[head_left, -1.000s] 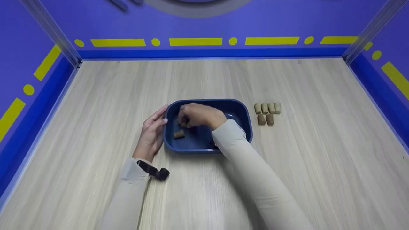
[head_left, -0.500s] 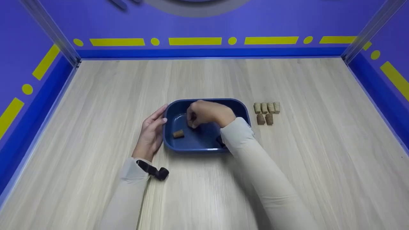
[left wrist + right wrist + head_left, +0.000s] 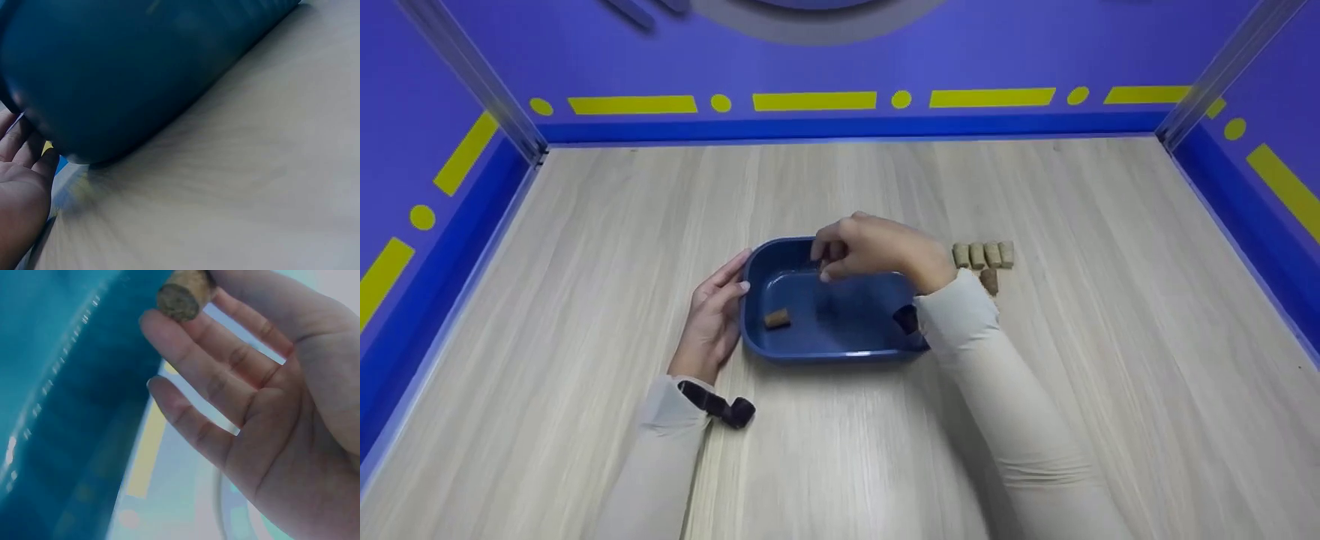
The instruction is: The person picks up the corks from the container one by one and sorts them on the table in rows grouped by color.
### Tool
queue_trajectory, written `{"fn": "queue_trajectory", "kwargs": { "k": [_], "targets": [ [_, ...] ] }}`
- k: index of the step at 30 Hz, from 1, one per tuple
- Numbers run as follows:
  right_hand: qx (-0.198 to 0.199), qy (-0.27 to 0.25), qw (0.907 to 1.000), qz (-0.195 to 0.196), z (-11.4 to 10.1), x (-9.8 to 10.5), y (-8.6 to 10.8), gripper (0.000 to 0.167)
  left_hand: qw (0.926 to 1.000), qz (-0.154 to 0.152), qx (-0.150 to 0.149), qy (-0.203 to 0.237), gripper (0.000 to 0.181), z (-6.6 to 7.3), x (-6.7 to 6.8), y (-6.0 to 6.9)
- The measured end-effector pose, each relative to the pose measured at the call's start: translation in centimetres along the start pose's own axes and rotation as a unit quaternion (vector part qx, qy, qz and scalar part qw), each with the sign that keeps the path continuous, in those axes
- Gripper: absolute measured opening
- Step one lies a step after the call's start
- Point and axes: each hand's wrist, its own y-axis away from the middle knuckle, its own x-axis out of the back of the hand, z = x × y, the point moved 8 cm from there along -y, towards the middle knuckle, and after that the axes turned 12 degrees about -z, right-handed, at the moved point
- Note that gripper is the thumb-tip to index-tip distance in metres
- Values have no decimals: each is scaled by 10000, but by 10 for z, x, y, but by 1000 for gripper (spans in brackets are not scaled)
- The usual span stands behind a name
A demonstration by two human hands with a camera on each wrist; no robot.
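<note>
A blue rectangular basin (image 3: 840, 352) stands on the table in the head view. My left hand (image 3: 712, 319) rests against its left end, fairly straight fingers along the outside and the thumb at the rim. The left wrist view has those fingers (image 3: 19, 143) at the basin's corner. My right hand (image 3: 874, 247) is raised over the basin's far side. Between its thumb and fingertips it pinches a cork (image 3: 185, 295), clear in the right wrist view. One brown cork (image 3: 777, 319) lies inside the basin near the left end.
To the basin's right, several pale corks (image 3: 984, 255) stand in a row. A darker cork (image 3: 989, 282) shows in front of them; my right wrist and sleeve (image 3: 960, 311) cover the area beside it. Blue walls (image 3: 840, 67) with yellow marks border the wooden table (image 3: 585, 300).
My right hand has risen from the basin's floor and moved right and away, holding the cork. One darker cork outside is now hidden behind the wrist. My left hand keeps its place.
</note>
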Motion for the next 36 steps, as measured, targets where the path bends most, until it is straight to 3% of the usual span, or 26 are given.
{"fn": "queue_trajectory", "kwargs": {
  "k": [5,9,18,26,36],
  "targets": [
    [275,57,9989,370,4,11,20,19,9999,39,69,-70,53,0,1,0],
    [207,-298,9984,437,16,14,35,15,9999,-25,107,-101,55,0,-1,1],
    [-51,-761,9944,735,43,15,67,37,9997,28,195,-116,55,-2,0,1],
    [-256,-900,9878,1241,72,11,98,40,9999,-25,88,-90,54,0,1,1],
    [-547,-1545,9754,1475,114,-4,126,44,9999,-31,92,-98,54,0,0,2]
  ]
}}
